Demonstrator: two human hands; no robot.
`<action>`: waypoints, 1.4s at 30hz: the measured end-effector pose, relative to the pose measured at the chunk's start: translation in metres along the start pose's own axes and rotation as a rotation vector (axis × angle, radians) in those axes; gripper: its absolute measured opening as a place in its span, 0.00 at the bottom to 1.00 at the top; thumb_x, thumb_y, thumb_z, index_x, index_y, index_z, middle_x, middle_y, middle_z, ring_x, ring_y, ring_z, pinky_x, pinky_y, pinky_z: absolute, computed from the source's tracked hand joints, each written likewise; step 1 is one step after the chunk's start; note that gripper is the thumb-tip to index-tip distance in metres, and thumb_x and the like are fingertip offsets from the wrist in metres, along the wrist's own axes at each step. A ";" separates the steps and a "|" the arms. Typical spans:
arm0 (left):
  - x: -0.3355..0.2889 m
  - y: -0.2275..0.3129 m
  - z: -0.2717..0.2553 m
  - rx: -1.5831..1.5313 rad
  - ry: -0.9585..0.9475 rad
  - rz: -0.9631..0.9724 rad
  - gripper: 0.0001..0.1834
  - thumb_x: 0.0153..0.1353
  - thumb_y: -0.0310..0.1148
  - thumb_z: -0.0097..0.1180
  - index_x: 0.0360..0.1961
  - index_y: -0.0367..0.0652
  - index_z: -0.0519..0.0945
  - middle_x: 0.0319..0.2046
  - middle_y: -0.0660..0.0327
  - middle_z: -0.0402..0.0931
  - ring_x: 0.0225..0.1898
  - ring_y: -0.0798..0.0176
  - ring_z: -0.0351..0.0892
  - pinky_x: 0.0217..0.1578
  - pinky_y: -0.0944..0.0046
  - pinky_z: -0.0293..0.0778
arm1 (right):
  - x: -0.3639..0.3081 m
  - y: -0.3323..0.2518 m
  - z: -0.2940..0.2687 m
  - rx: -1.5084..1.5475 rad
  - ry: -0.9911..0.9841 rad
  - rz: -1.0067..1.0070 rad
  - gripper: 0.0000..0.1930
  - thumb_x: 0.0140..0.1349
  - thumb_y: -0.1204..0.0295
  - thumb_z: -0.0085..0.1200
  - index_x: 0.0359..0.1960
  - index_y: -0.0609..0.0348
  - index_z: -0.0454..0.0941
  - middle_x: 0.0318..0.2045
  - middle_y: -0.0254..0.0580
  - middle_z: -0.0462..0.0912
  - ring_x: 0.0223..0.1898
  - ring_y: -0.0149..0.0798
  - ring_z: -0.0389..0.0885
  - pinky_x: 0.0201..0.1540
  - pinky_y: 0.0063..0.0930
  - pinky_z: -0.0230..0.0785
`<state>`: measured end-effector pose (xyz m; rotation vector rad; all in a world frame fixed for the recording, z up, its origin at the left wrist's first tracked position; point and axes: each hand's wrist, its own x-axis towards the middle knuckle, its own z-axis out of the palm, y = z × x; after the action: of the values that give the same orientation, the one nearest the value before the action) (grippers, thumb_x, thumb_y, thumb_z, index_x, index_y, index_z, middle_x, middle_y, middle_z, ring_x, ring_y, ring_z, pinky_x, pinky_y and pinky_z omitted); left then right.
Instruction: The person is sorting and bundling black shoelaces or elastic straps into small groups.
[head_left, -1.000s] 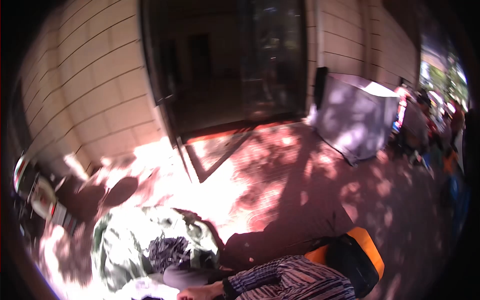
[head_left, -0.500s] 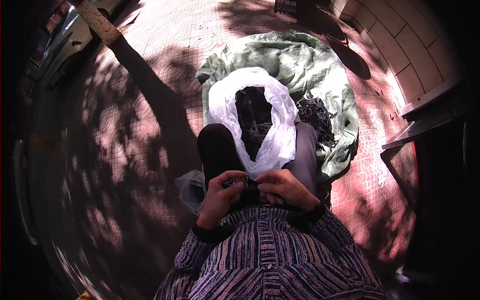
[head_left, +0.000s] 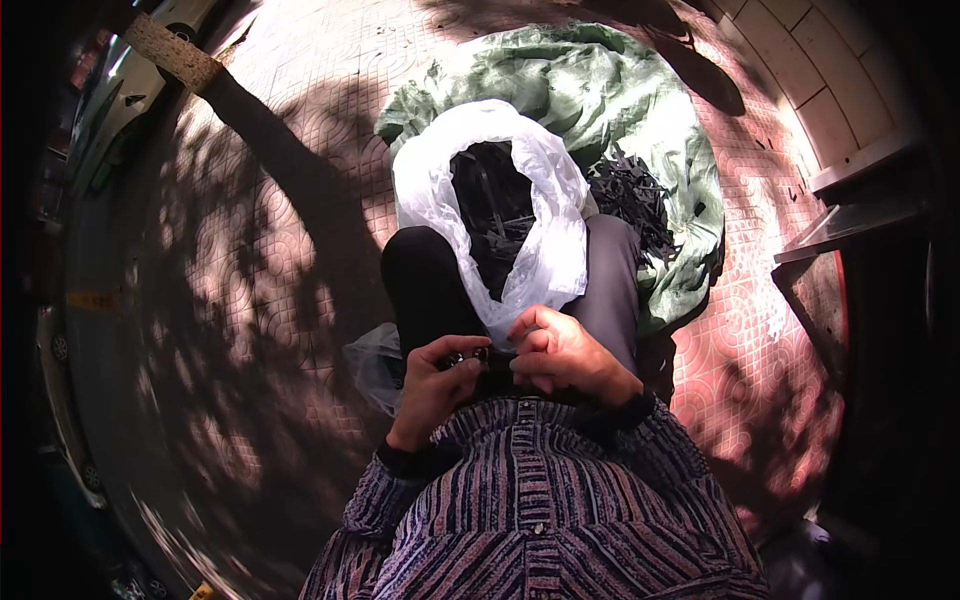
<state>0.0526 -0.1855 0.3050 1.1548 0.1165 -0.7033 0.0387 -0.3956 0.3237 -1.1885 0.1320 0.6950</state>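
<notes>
In front of my lap, my left hand [head_left: 432, 388] pinches a small dark, shiny piece [head_left: 470, 356] between thumb and forefinger. What kind of piece it is cannot be made out. My right hand [head_left: 575, 358] is just beside it, its fingers curled in and the forefinger raised. Whatever its fingertips hold, if anything, is hidden. Between my knees stands a white plastic bag [head_left: 562, 240], its mouth wide and its rim rolled outward, with black strips [head_left: 495, 195] inside.
Under and behind the bag a green woven sack [head_left: 600, 85] is spread on the red paving [head_left: 260, 260]. More black strips [head_left: 632, 205] lie on it at the right. A small clear bag [head_left: 368, 375] sits by my left leg. A tree trunk [head_left: 170, 52] stands far left; a tiled wall [head_left: 815, 80], right.
My right hand has drawn slightly away from the left, and its forefinger has lifted. The left hand keeps its pinch on the dark piece. The whole view has shifted a little.
</notes>
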 end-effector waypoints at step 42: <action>0.012 -0.018 0.020 0.437 0.222 0.258 0.09 0.51 0.24 0.60 0.35 0.34 0.77 0.26 0.67 0.75 0.25 0.80 0.70 0.24 0.79 0.65 | 0.028 0.042 0.024 -0.721 0.490 -0.442 0.12 0.62 0.66 0.44 0.29 0.65 0.67 0.21 0.48 0.72 0.21 0.44 0.75 0.24 0.34 0.67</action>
<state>0.0464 -0.2119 0.2937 1.6328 -0.0027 -0.3762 0.0311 -0.3549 0.2871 -1.9911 0.0183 0.0270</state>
